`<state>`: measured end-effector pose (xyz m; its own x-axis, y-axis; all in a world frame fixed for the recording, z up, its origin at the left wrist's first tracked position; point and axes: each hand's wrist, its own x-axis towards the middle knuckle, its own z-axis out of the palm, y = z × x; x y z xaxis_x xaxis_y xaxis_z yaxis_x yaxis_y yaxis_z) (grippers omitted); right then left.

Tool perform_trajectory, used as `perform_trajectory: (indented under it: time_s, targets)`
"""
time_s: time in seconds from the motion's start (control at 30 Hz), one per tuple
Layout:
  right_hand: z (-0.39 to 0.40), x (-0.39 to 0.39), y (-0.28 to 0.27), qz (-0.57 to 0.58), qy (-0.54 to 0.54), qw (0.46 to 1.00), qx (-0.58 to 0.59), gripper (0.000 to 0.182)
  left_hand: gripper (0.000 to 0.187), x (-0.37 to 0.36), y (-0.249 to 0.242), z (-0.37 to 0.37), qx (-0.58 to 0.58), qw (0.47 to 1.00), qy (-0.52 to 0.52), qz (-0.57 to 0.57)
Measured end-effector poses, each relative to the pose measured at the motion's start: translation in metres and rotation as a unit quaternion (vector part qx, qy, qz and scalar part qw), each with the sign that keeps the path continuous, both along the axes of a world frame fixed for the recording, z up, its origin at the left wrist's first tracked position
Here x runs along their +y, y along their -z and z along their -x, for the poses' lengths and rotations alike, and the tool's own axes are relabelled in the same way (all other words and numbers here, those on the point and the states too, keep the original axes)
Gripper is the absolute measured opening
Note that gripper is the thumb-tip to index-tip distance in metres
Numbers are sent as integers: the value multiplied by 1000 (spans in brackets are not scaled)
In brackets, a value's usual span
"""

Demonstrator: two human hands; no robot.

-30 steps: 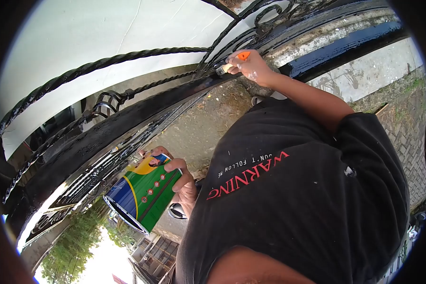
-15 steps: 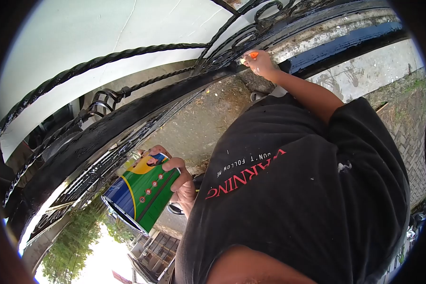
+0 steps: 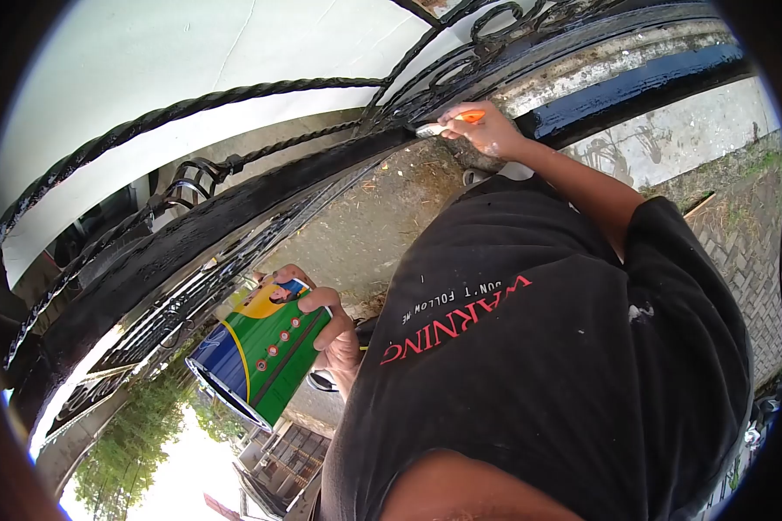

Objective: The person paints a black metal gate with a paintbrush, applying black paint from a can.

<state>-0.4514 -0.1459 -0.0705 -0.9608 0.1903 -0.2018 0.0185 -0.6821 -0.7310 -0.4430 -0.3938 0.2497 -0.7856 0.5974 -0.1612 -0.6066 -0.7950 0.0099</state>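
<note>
My right hand point(image 3: 487, 130) grips a paintbrush point(image 3: 469, 116) with an orange handle. Its pale end touches or nearly touches the black metal rail point(image 3: 313, 165) of a wrought-iron gate or fence. Lower on the left, my left hand point(image 3: 330, 334) is wrapped around a paint can point(image 3: 265, 347) with a green, blue and yellow label. The can looks tilted in this view, and its contents are hidden. Wet-looking black paint shines on the flat bar point(image 3: 643, 82) at the upper right. Light smears mark the fingers of my right hand.
Twisted black bars point(image 3: 191, 108) and scrollwork point(image 3: 495, 22) run along the top before a white panel point(image 3: 148, 61). Below lies a rough concrete ledge point(image 3: 365, 208). Paving blocks point(image 3: 747, 260) lie to the right; trees point(image 3: 130, 443) show at the lower left.
My right hand has shifted slightly right and down, turning so more of the brush shows. My left hand and the paint can have barely moved.
</note>
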Motion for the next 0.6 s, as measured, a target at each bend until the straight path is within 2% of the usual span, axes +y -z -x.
perform_trajectory:
  time_s: [0.07,0.17,0.2,0.23,0.3,0.33,0.43,0.5,0.57,0.6]
  targets:
    - [-11,27,-4,-16,-36,998,-50,15,50,2,1,2,1,1000,2,-4]
    - [-4,30,26,-81,21,996,-42,16,50,3,2,2,-1,1000,8,-7]
    - [0,19,25,-193,31,980,-45,17,50,4,4,0,0,1000,10,-8]
    - [0,12,12,-144,-6,989,-32,17,50,3,2,1,2,1000,11,-10]
    - [-5,-2,-4,-222,-19,975,15,16,51,3,2,-1,6,1000,15,-3]
    - [-7,6,-8,-87,-65,994,6,14,51,2,3,-4,5,1000,14,0]
    - [-16,33,-7,-33,-54,998,-29,12,51,3,5,-4,1,1000,12,-4]
    - [-10,29,30,-50,52,997,-3,12,51,3,5,-5,-2,1000,13,-7]
    - [-4,19,19,-204,26,976,-72,13,52,5,7,-3,1,1000,19,-10]
    - [-2,5,11,-118,5,991,-66,12,52,6,8,-3,3,1000,22,-10]
